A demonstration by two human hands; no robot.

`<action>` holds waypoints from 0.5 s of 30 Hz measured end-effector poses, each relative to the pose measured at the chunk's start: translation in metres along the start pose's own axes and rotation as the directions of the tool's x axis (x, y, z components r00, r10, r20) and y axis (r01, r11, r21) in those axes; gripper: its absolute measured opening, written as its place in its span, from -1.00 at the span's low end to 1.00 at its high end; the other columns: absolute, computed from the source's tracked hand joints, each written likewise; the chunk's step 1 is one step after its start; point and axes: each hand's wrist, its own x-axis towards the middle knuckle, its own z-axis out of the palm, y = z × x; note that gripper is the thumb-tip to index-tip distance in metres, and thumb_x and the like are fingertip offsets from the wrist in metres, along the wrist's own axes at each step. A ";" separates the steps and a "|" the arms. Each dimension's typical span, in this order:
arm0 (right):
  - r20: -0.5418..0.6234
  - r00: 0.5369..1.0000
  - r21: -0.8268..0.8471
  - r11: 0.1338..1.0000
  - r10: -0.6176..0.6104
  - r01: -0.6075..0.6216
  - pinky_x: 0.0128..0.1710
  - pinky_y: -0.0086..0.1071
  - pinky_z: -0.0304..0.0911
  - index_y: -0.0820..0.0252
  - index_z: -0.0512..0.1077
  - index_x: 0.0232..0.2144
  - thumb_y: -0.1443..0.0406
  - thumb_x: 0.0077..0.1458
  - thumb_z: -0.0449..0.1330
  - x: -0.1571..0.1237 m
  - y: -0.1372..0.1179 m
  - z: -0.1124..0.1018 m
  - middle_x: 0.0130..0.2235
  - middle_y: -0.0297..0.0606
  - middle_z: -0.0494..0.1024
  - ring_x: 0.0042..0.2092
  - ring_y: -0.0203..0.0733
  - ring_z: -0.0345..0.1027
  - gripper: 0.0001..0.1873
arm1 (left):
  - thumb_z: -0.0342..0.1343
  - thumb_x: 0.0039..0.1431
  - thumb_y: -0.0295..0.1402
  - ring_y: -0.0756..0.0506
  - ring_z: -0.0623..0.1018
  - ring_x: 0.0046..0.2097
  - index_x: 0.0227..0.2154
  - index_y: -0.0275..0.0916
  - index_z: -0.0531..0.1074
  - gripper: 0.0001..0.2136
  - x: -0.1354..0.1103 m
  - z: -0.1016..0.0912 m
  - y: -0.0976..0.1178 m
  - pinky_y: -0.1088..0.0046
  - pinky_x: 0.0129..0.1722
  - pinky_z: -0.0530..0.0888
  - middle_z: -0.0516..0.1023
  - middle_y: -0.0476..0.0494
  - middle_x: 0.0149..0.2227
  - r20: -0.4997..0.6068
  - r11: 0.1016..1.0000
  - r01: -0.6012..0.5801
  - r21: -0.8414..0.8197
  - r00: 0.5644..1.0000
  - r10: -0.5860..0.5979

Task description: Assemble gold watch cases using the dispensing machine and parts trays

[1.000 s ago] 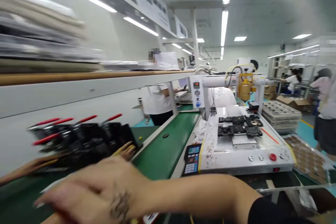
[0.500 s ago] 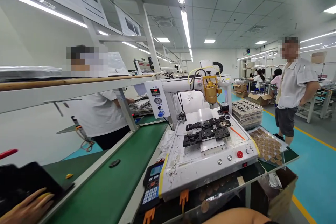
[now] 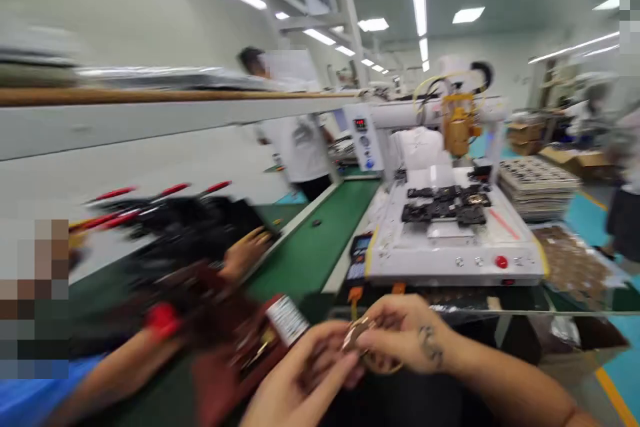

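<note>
My left hand (image 3: 315, 373) and my right hand (image 3: 405, 333) are together low in the middle of the view. Between their fingers is a shiny gold-coloured round metal piece (image 3: 355, 335). Both hands grip it, thumbs pressed close together. A gold-coloured curved rim (image 3: 387, 365) shows under my right fingers; whether it belongs to the same piece I cannot tell. Left of my left hand lies a dark red tray-like object (image 3: 215, 373), blurred, with a white printed label (image 3: 287, 320) at its end.
A co-worker's hand (image 3: 245, 253) rests by black parts (image 3: 190, 233) and red-handled tools at left. The green belt (image 3: 320, 233) runs beside a white machine (image 3: 415, 267) with black fixtures (image 3: 445, 207). Brown discs (image 3: 575, 267) and stacked trays (image 3: 540, 187) stand right.
The view has swung left and down. Both my hands have come into sight with the gold-coloured piece, and more of the co-worker's arm and black parts shows.
</note>
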 end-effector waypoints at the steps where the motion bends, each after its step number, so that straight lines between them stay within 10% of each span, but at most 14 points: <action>1: -0.008 1.000 -0.006 1.000 -0.027 0.027 -0.51 -0.48 0.34 0.25 0.59 -0.21 -0.19 0.01 0.51 -0.005 -0.003 -0.004 -0.45 -0.37 0.57 -0.49 -0.35 0.40 -0.36 | 0.45 0.05 0.15 -0.21 0.69 -0.31 -0.18 -0.12 0.60 -0.51 -0.007 0.004 0.003 0.21 -0.20 0.69 0.69 -0.14 -0.35 0.012 0.998 0.025 -0.052 1.000 -0.024; 15: 0.003 0.997 0.054 0.995 -0.083 0.083 -0.45 -0.43 0.50 0.19 0.63 -0.07 0.06 0.23 0.47 -0.022 0.006 -0.021 -0.33 -0.28 0.63 -0.38 -0.25 0.53 -0.62 | 0.53 0.11 -0.07 -0.08 0.70 -0.37 -0.23 -0.29 0.49 -0.56 -0.013 0.027 0.008 0.41 -0.35 0.64 0.62 -0.05 -0.35 0.037 0.913 0.076 -0.402 0.997 -0.067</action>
